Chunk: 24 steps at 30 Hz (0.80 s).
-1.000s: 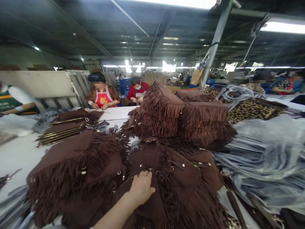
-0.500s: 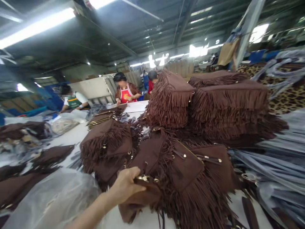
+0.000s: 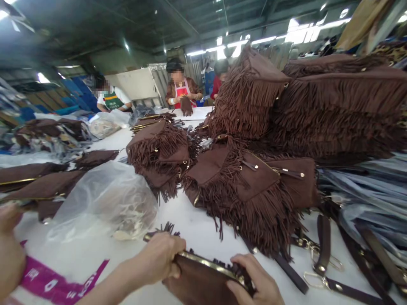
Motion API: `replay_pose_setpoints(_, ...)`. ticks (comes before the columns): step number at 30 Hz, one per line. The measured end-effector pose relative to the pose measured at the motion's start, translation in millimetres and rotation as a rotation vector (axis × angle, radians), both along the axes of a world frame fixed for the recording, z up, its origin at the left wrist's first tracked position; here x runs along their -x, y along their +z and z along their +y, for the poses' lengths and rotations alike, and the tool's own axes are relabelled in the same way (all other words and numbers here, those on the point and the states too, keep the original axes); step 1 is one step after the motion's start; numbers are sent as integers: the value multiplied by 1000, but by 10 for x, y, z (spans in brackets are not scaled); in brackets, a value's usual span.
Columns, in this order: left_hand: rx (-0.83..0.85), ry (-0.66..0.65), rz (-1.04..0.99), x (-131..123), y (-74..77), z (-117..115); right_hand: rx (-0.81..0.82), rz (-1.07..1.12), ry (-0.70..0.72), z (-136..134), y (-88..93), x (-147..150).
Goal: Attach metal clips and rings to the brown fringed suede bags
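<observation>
My left hand (image 3: 163, 256) is closed on the left end of a brown zippered pouch (image 3: 203, 281) with a gold zipper along its top edge. My right hand (image 3: 254, 277) grips the pouch's right end near the zipper's end. Dark fringe shows behind the zipper, and the pouch's bottom runs out of view. Beyond my hands lies a heap of brown fringed pouches (image 3: 257, 182) with gold rings and zipper pulls. A clear plastic bag (image 3: 108, 199) with pale contents lies to the left.
Tall stacks of fringed pouches (image 3: 337, 97) stand at the back right. Brown straps with metal clasps (image 3: 324, 250) lie on the right. At the left edge is another person's hand (image 3: 9, 224), beside purple printed material (image 3: 51, 277). Two co-workers (image 3: 181, 89) (image 3: 111, 95) are across the table.
The pouch has come off the heap toward me, and my right hand has come into view on it. The view has shifted; another person's hand now shows at the left.
</observation>
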<state>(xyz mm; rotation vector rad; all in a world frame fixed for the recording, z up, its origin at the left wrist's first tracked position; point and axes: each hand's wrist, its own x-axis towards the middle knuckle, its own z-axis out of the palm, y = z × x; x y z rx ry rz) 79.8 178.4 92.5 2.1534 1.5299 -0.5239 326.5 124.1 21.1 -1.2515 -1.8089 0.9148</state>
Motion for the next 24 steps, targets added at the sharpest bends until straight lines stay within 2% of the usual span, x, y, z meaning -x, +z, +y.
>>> replay_pose_setpoints(3,-31,78,45,253,63,28,-12,21,-70,51,136,-33)
replay_pose_setpoints(6,-180,41,72,354,224,-31,-41,17,-48,98,356,-63)
replay_pose_setpoints(8,-361,-28,114,371,436,-159,-200,-2,-25,65,568,-104)
replay_pose_setpoints(10,-577,-83,136,393,638,-366,-465,-92,-29,-32,764,-143)
replay_pose_setpoints(11,-689,-97,126,413,685,-493,-590,-166,-37,-101,819,-153)
replay_pose_setpoints(12,-799,-103,105,439,672,-627,-692,-252,-43,-180,824,-150)
replay_pose_setpoints(13,-894,-103,78,470,587,-762,-763,-345,-52,-265,768,-133)
replay_pose_setpoints(14,-965,-103,52,503,427,-892,-803,-441,-67,-354,650,-99)
replay_pose_setpoints(15,-1011,-95,34,536,201,-1010,-829,-517,-90,-442,474,-50)
replay_pose_setpoints(16,-975,-93,41,566,-71,-1115,-829,-614,-109,-528,256,12)
replay_pose_setpoints(18,-774,-88,104,610,-652,-1275,-822,-740,-160,-687,-222,150)
replay_pose_setpoints(20,-611,-36,163,627,-1112,-1377,-827,-784,-210,-822,-611,265)
replay_pose_setpoints(22,-557,8,157,633,-1346,-1433,-811,-833,-251,-931,-809,326)
replay_pose_setpoints(24,-560,31,131,649,-1386,-1457,-787,-893,-264,-1009,-831,337)
